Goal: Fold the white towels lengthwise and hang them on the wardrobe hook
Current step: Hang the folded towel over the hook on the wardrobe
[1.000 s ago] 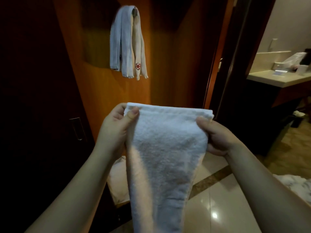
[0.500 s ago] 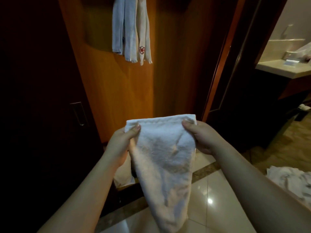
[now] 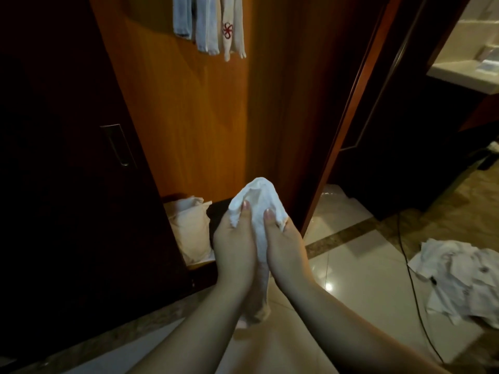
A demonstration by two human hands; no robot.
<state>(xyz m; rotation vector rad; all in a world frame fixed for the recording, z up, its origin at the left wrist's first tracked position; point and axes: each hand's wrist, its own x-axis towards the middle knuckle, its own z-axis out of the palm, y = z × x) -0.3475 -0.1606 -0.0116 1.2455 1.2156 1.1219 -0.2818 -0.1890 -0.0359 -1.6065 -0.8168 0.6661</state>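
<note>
Both thumbs pinch towel [image 3: 256,201] top corners together, L hand [image 3: 234,240] & R hand [image 3: 283,242] side by side. Risk: loose tail untwists, fold misaligns b4 hook.

Both forearms reach forward, the left hand [image 3: 234,240] and right hand [image 3: 283,245] side by side, thumbs seemingly pinching the towel [image 3: 258,203].

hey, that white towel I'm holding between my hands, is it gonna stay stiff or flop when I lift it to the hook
Probably floppy: the white towel bunches above the thumbs and its tail hangs limp between the wrists. It looks light, since the left hand and right hand hold it by pinching alone. The folded edges may slide apart unless kept pinched.
</note>
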